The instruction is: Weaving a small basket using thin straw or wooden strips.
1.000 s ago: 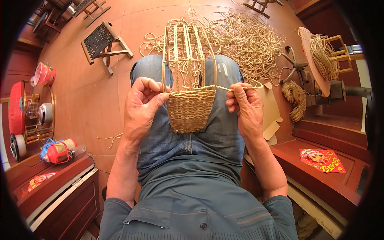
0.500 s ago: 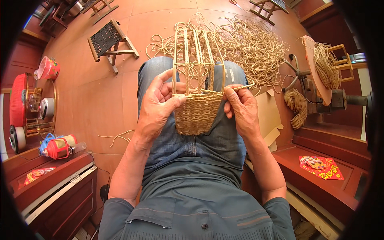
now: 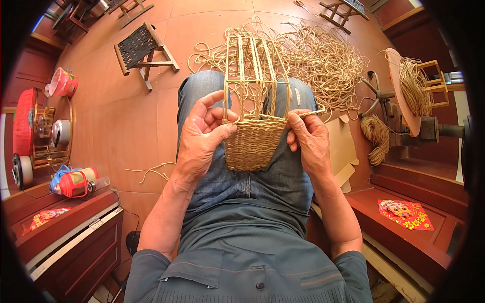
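Between my knees stands a partly woven basket [image 3: 253,145], its near part a tight tan weave and its far part an open frame of rods and twisted cords [image 3: 247,60]. My left hand [image 3: 202,134] grips the left edge of the basket at the top of the weave, thumb on the near side and fingers partly behind the frame. At the right edge, my right hand [image 3: 309,134] pinches a strand of tan cord [image 3: 316,112] between thumb and forefinger. The cord runs from the weave's upper edge out past the hand to the right.
A large heap of loose tan cord [image 3: 323,65] lies on the floor ahead. A folding stool [image 3: 141,48] stands front left. To the right are a hanging cord bundle [image 3: 375,139], a round board [image 3: 397,91] and flattened cardboard [image 3: 339,146]. A red thermos [image 3: 73,186] sits at left.
The view has shifted slightly, so the scene sits a little further right. My left fingers have moved slightly on the basket's edge; my right hand still pinches the cord.
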{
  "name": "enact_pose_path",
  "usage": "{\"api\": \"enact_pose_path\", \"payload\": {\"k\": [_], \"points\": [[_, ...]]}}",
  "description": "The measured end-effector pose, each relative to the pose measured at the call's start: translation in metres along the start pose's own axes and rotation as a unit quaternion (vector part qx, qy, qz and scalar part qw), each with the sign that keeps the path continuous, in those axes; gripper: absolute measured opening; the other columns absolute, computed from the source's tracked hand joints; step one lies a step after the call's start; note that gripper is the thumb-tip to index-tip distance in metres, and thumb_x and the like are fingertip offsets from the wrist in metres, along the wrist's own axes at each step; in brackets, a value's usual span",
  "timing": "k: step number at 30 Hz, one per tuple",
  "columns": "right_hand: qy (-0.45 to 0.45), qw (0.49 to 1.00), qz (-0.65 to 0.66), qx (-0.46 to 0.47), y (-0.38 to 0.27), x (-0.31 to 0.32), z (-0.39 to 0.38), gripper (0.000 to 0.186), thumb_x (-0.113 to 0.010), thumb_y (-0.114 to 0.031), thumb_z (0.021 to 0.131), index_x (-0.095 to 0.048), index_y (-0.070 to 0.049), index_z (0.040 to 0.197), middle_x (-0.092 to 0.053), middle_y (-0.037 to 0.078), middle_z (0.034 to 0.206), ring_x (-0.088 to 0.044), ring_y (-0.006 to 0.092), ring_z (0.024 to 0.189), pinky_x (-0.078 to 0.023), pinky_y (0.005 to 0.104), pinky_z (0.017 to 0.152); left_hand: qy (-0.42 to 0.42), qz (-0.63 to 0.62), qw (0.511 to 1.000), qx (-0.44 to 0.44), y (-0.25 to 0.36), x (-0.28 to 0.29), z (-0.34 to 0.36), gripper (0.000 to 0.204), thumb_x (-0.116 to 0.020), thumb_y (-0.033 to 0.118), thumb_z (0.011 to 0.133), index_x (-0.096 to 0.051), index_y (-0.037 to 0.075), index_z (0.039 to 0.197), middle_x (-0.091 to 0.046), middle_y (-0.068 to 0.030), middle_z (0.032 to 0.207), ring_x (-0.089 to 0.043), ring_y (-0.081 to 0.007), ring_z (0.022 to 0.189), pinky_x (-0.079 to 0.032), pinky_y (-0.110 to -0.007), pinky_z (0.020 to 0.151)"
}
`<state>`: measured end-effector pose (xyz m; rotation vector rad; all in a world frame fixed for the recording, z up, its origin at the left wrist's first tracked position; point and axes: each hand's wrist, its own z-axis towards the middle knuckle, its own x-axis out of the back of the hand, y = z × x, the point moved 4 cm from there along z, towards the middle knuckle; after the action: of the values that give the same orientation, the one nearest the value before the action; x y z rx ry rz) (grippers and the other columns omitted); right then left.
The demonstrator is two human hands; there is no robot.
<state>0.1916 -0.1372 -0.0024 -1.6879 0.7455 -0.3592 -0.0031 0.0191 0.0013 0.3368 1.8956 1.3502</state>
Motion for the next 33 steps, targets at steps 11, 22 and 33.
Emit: {"api": "enact_pose_path", "payload": {"k": [11,22,33], "points": [[0.004,1.000,-0.007,0.008,0.001,-0.003,-0.001,0.024,-0.068,-0.026,0.107,-0.070,-0.003,0.113,-0.065,-0.002,0.089,-0.056,0.0014,0.063,-0.043,0.0158,0.051,0.074,0.022,0.994,-0.071,-0.008,-0.013,-0.010,0.053,-0.072,-0.006,0.094,-0.048,0.003,0.141,-0.065,-0.0074,0.115,-0.065,-0.0113,0.105,-0.054,-0.027,0.097],[0.001,1.000,-0.022,0.004,0.000,-0.003,-0.001,0.025,-0.068,-0.028,0.107,-0.070,-0.004,0.113,-0.065,-0.003,0.089,-0.054,0.0006,0.062,-0.042,0.0158,0.051,0.076,0.141,0.983,-0.093,-0.009,-0.007,-0.016,0.019,-0.072,-0.003,0.098,-0.067,0.003,0.116,-0.072,-0.0059,0.115,-0.068,-0.0098,0.105,-0.055,-0.025,0.095],[0.006,1.000,-0.027,-0.001,-0.001,-0.004,-0.002,0.026,-0.068,-0.029,0.107,-0.069,-0.003,0.113,-0.067,-0.002,0.090,-0.055,0.0010,0.063,-0.042,0.0164,0.052,0.054,0.008,0.993,-0.101,-0.010,0.000,-0.013,0.008,-0.069,0.000,0.102,-0.065,0.001,0.109,-0.073,-0.0166,0.124,-0.070,-0.0159,0.111,-0.055,-0.029,0.102]]}}
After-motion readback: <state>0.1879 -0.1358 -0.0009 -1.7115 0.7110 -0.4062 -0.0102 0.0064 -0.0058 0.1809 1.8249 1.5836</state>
